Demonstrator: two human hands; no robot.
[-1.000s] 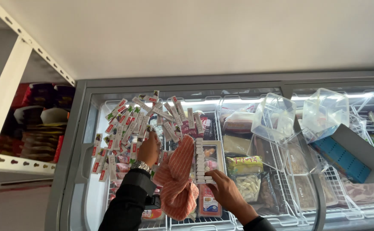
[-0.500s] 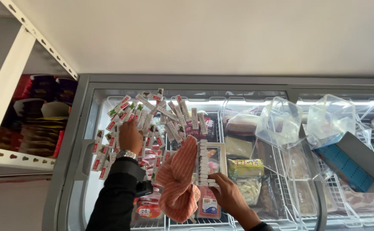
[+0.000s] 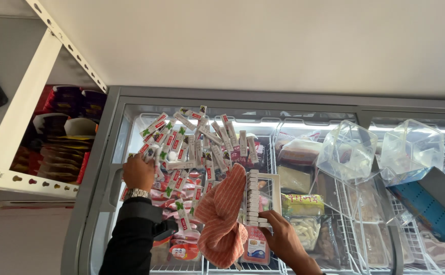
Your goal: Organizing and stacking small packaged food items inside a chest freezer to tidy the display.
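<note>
Resting flat at centre-left on the freezer lid (image 3: 100, 168), the left hand (image 3: 138, 172) touches scattered red-and-white sticks (image 3: 192, 145), fingers spread, gripping nothing. Right hand (image 3: 283, 237), lower centre, pinches a neat white stack (image 3: 253, 197) beside a striped orange cloth (image 3: 222, 216).

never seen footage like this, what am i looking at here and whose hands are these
This is one picture from a camera worn on a person's head, looking down at their own two bare hands. They stand over a glass-topped chest freezer. Many small flat white packets lie scattered on the glass. The left hand, with a wristwatch, rests among the packets at the left edge. The right hand holds a neat stack of the same packets. An orange striped cloth lies between the hands. Clear plastic tubs sit to the right, frozen food shows below.
</note>
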